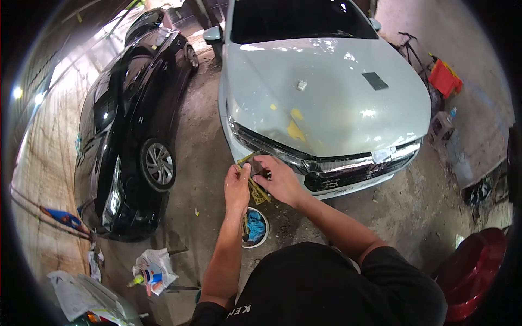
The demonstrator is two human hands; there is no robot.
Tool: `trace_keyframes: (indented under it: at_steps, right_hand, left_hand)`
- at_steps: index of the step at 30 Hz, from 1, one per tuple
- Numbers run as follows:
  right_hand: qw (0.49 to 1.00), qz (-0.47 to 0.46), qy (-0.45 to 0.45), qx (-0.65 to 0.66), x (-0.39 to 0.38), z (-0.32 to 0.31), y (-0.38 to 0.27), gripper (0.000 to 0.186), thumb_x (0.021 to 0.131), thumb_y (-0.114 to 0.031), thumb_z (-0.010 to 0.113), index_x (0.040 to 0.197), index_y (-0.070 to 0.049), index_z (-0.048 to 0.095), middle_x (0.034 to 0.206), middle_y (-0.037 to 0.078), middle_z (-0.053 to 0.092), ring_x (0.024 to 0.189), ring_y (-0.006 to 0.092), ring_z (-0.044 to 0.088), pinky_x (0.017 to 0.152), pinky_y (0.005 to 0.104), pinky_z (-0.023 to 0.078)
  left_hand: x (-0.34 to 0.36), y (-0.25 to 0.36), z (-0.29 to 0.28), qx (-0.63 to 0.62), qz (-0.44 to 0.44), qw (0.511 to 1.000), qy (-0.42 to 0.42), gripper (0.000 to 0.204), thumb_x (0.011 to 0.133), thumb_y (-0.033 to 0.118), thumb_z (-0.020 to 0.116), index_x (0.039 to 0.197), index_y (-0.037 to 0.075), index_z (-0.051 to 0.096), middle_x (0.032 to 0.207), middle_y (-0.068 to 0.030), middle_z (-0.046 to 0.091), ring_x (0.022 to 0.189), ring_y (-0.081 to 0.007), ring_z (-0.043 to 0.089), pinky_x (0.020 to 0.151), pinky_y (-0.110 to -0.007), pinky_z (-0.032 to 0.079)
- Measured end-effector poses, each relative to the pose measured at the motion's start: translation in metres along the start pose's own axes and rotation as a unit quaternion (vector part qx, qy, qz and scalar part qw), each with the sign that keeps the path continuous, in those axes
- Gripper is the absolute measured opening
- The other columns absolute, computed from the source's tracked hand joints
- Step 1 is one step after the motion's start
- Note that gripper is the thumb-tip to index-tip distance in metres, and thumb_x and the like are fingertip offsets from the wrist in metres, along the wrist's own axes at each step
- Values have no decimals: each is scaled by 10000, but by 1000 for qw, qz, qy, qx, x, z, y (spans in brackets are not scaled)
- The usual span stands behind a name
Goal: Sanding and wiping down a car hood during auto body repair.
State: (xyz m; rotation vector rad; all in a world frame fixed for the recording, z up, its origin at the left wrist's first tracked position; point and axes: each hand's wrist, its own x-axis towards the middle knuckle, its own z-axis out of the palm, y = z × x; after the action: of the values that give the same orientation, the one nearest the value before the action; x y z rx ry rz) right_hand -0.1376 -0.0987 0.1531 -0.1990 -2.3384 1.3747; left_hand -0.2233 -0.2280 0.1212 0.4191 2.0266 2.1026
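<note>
Person's L hand pinches a yellowish strip near the white car; R hand curls at it (can't tell if gripping); prob. a two-handed handling step, next move calls for steady hold

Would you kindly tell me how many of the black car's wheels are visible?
2: the front wheel, nearer the camera, and rear wheel, farther back; far-side wheels are hidden.
</note>
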Motion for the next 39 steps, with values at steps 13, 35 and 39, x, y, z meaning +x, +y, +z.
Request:
trace_keyframes:
  at_steps: [13, 35, 39]
  right_hand:
    - [898, 186, 86, 390, -34, 46, 98, 376, 977, -217, 625, 1283, -3, 578, 1052, 107, 675, 971, 179, 641, 861, 314, 513]
    - [889, 220, 241, 321, -12, -245, 208, 344, 920, -106, 673, 1210, 0, 523, 1013, 115, 650, 945, 181, 665, 767, 314, 560]
    - [891, 245, 250, 288, -44, -247, 236, 297, 919, -88, 667, 1178, -6, 547, 1028, 97, 656, 940, 165, 657, 814, 291, 537]
  left_hand:
    - [-31, -56, 54, -80, -84, 992, -49, 307, 1068, 241, 461, 1292, 32, 466, 1190, -95, 571, 1080, -209, 560, 970, -320, 431]
    - [321, -77, 303, 484, 309, 814, -90, 432, 927, 195, 634, 1330, 56, 570, 1310, -196, 603, 1255, -359, 514, 1048, -457, 431]
    - [251, -110, 302, 418, 387, 820, -43, 386, 894, 105, 642, 1277, 99, 592, 1191, -170, 632, 1127, -354, 546, 962, -474, 462]
